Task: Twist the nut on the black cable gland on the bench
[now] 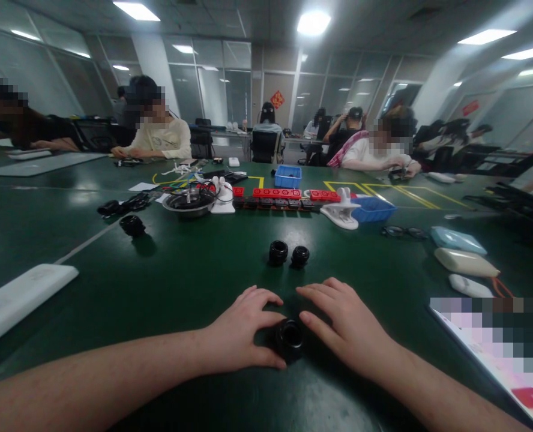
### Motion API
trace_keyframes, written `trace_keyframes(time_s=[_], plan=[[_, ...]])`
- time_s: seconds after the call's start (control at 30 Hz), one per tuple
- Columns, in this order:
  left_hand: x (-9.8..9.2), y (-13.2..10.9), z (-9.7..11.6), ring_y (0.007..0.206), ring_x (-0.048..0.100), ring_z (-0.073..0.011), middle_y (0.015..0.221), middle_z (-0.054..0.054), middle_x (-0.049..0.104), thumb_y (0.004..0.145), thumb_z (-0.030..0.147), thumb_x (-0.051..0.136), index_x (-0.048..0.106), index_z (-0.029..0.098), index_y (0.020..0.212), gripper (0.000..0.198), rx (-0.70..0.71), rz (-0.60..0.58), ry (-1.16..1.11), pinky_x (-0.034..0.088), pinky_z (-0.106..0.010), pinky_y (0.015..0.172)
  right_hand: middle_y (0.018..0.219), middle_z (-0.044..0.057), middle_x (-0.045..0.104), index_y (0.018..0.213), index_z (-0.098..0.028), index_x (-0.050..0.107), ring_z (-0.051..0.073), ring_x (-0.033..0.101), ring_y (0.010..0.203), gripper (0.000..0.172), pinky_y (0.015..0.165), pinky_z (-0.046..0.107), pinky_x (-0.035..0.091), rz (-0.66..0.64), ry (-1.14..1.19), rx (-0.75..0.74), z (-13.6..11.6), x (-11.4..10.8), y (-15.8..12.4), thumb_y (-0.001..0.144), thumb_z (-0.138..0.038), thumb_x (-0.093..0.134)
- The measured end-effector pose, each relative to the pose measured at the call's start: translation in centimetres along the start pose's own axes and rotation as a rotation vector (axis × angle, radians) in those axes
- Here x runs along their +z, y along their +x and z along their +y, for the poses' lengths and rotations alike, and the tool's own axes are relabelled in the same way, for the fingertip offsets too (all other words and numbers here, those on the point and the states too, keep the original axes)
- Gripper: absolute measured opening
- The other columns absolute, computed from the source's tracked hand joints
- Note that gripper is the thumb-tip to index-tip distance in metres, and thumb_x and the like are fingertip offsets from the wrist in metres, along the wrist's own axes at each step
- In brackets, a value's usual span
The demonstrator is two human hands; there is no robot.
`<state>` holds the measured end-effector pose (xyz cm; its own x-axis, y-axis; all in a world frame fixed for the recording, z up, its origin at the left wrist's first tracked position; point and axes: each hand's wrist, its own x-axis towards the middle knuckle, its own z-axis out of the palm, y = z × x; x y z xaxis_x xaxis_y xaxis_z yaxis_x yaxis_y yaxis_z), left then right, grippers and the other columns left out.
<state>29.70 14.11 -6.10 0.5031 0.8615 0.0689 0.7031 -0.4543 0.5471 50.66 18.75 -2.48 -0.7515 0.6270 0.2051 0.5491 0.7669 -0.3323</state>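
Lying between both hands (293, 330), seemingly touching both, black ring fitting (289, 337).

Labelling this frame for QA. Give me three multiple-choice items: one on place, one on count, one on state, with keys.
1. Where does the round black ribbed fitting lie?
A. Between the left hand and right hand
B. Inside a blue bin
C. On the white flat panel

2. How many similar small black round fittings stand just beyond the hands on the green table?
A. None
B. Two
C. Five

3. How are the hands placed?
A. Both raised off the table
B. Clenched into fists
C. Fingers down, cupped around the fitting

Key: 1 A, a hand flanks it on either side. 2 B, a pair sits side by side. 3 C, the fingertips close in on it from both sides.
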Motion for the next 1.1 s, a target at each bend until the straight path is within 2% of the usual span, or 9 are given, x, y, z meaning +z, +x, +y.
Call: trace_keyframes(time_s=[0.2,0.33,0.6,0.77,1.1], plan=[[0.1,0.1,-0.1,0.113,0.040,-0.0280,0.119,-0.007,0.046,0.062,0.046,0.075,0.061,0.025,0.105,0.049,0.012,-0.002,0.008,0.019,-0.053,0.103,0.104,0.007,0.060,0.108,-0.014,0.057,0.022,0.047,0.089,0.027,0.078,0.039,0.038,0.058,0.111,-0.113,-2.0,-0.6,-0.8,0.084,-0.023,0.050],[0.3,0.1,-0.1,0.114,0.040,-0.0274,0.119,-0.007,0.046,0.063,0.043,0.075,0.059,0.028,0.108,0.050,-0.004,-0.005,0.010,0.017,-0.053,0.103,0.101,0.006,0.060,0.103,-0.016,0.060,0.021,0.047,0.085,0.023,0.076,0.038,0.040,0.009,0.120,-0.140,-3.0,-0.4,-1.1,0.081,-0.021,0.054],[0.2,0.1,0.0,0.114,0.040,-0.0276,0.119,-0.006,0.046,0.063,0.044,0.075,0.059,0.030,0.108,0.050,0.002,0.002,0.012,0.018,-0.053,0.103,0.089,0.006,0.060,0.099,-0.016,0.060,0.019,0.049,0.080,0.021,0.071,0.034,0.043,-0.005,0.045,-0.155,-2.8,0.1,-1.0,0.078,-0.015,0.058],[0.4,0.1,-0.1,0.113,0.041,-0.0282,0.118,-0.006,0.047,0.062,0.045,0.075,0.059,0.028,0.108,0.050,0.007,0.015,0.019,0.018,-0.053,0.103,0.090,0.006,0.059,0.104,-0.016,0.059,0.020,0.050,0.082,0.029,0.073,0.034,0.044,-0.026,0.049,-0.143,-2.9,0.1,-0.9,0.075,-0.012,0.060],[0.3,0.1,0.0,0.113,0.041,-0.0272,0.119,-0.005,0.047,0.062,0.043,0.075,0.059,0.028,0.107,0.050,0.010,0.016,0.014,0.018,-0.053,0.103,0.091,0.006,0.057,0.104,-0.015,0.058,0.021,0.048,0.083,0.028,0.073,0.036,0.044,-0.075,0.041,-0.134,-3.0,0.0,-0.7,0.076,-0.011,0.058]])
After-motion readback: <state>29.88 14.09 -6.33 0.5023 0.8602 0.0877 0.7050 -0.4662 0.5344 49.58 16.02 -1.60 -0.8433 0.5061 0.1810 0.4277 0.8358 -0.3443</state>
